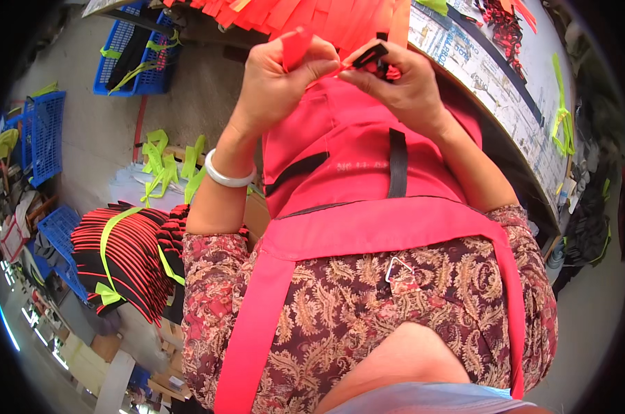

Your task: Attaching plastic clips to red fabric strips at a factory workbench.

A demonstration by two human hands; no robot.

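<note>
Above my lap my two hands meet at the fingertips, with the thumbs and forefingers pinching. My left hand (276, 84) is closed on an orange-red fabric strip (296, 48), whose end stands up past the knuckles. My right hand (410, 86) is closed around a small black and red strap piece (369, 56); its exact kind is partly hidden by the fingers. Just beyond them hangs a thick bunch of orange-red strips (305, 12) at the table edge. A red apron (374, 231) with black bands covers my front and lap under the hands.
On the right, a worktable (464, 52) bears a heap of small black and red pieces (503, 31) and a yellow-green tie (563, 127). Blue crates (138, 58) stand on the floor at left. Nearer lies a tied stack of black and red pieces (115, 259).
</note>
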